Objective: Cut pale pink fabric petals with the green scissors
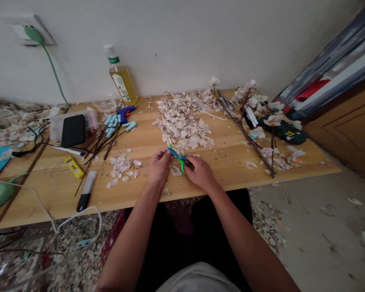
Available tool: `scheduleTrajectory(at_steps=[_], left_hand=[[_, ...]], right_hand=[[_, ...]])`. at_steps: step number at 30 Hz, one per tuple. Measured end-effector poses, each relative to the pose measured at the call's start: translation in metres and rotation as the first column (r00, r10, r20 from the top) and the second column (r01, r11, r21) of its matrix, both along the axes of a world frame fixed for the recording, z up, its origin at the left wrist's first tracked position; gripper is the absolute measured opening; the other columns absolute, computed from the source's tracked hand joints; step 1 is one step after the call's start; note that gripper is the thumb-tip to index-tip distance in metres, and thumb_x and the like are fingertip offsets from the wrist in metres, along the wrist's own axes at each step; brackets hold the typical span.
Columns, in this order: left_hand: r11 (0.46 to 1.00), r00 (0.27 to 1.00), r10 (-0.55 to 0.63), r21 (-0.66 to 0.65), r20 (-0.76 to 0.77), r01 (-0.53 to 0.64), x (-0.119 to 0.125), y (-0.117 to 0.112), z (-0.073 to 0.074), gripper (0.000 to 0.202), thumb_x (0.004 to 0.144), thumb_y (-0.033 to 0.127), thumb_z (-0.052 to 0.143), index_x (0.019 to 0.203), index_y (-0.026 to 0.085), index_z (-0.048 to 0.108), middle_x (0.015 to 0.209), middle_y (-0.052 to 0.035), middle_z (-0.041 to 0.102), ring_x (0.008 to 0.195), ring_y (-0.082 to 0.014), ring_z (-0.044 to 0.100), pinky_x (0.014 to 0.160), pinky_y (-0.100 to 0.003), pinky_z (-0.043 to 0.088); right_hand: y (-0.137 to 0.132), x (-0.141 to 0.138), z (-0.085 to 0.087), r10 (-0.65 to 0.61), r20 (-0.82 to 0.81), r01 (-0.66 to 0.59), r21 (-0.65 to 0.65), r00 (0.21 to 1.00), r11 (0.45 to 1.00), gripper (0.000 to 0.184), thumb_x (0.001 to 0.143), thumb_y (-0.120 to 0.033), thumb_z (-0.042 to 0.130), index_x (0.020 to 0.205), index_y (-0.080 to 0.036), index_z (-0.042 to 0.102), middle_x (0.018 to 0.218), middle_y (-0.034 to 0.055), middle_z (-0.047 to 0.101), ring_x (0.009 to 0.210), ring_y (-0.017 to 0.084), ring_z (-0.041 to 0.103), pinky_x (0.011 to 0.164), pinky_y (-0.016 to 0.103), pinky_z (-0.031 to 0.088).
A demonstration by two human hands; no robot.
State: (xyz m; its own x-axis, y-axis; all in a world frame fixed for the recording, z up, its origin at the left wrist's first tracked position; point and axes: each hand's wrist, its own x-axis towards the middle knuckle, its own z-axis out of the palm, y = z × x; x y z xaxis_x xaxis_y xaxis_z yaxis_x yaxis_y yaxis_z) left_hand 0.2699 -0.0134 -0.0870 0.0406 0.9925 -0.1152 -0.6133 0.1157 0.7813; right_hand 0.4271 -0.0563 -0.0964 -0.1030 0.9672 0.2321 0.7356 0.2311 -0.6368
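My right hand (199,172) is closed round the handles of a small pair of scissors (177,154) with blue and green parts. The scissors point left, towards my left hand (159,165). Thumb and fingers of that hand are pinched together at the blade tips; what lies between them is too small to make out. Just beyond both hands spreads a heap of thin, pale petal-like flakes (185,117). A smaller pile of such flakes (121,165) lies left of my left hand. A cut flake scrap (176,171) rests on the wooden table (225,162) below the scissors.
Left are a purple-blue glue gun (125,113), dark sticks with light-blue ends (111,125), a black phone-like slab (73,130), a yellow box (74,166) and a black-handled tool (86,190). An oil bottle (121,79) stands behind. Flowered branches (246,134) lie right.
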Motion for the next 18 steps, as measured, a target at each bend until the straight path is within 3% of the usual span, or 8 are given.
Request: scheduleTrajectory(at_steps=[8,18], left_hand=[[0.992,0.978,0.054,0.122,-0.202,-0.030,-0.004,0.001,-0.004,0.021,0.071,0.034,0.081,0.080,0.018,0.071,0.071,-0.0016,0.067,0.063,-0.0101,0.059,0.064,-0.022,0.048],[0.959,0.854,0.177,0.282,-0.490,-0.037,-0.011,-0.003,0.004,0.010,0.081,0.029,0.071,0.086,0.021,0.072,0.074,-0.0014,0.065,0.068,-0.0138,0.058,0.068,-0.024,0.047]], right_hand=[[0.000,0.000,-0.001,-0.012,-0.001,0.012,-0.001,1.000,1.000,0.024,0.085,-0.025,0.059,0.108,-0.024,0.066,0.104,0.0084,0.070,0.098,0.026,0.063,0.084,0.038,0.049],[0.002,0.001,-0.004,-0.015,0.027,0.015,0.006,1.000,1.000,0.025,0.085,-0.022,0.057,0.109,-0.024,0.066,0.105,0.0082,0.071,0.098,0.026,0.063,0.084,0.038,0.048]])
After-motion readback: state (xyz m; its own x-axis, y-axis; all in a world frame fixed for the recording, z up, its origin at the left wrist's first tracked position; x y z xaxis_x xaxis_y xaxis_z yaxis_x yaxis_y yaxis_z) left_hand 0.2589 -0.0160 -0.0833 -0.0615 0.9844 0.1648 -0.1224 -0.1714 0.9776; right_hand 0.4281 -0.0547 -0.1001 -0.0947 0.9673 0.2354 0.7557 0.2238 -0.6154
